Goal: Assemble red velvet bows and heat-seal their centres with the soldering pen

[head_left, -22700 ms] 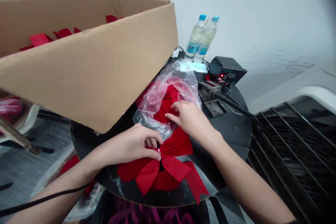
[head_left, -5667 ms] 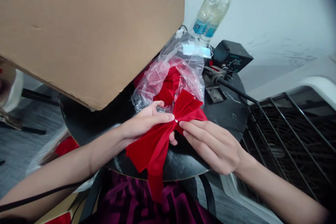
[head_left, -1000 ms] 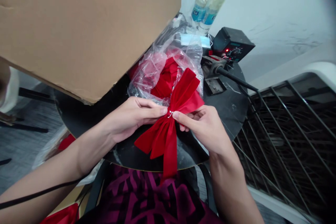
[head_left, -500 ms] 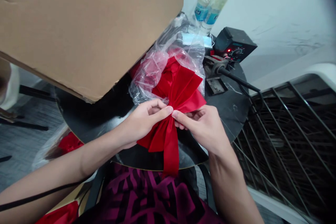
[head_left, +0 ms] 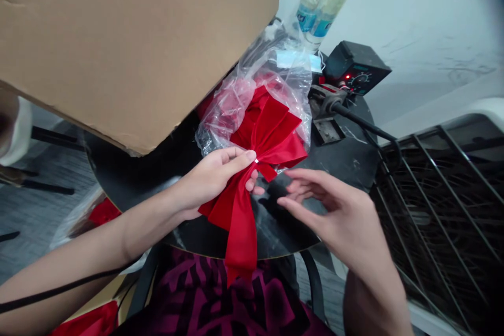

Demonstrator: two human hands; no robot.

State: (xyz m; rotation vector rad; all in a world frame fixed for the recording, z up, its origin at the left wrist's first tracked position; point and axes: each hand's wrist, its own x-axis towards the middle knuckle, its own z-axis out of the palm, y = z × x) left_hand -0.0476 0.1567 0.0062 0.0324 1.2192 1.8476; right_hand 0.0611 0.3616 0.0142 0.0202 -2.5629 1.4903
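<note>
Holding red fabric [head_left: 246,126], the open bag [head_left: 224,110] lies behind the bow [head_left: 281,125].

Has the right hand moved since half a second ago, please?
Yes: judged against the black box, the right hand moved right and lower in view.

One head-worn camera looks forward and down at the nearby table [head_left: 352,155].

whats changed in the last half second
The right hand let go of the red bow and moved away to the right, slightly nearer the person. The left hand still holds the bow by its middle. The plastic bag and cardboard box stayed put.
</note>
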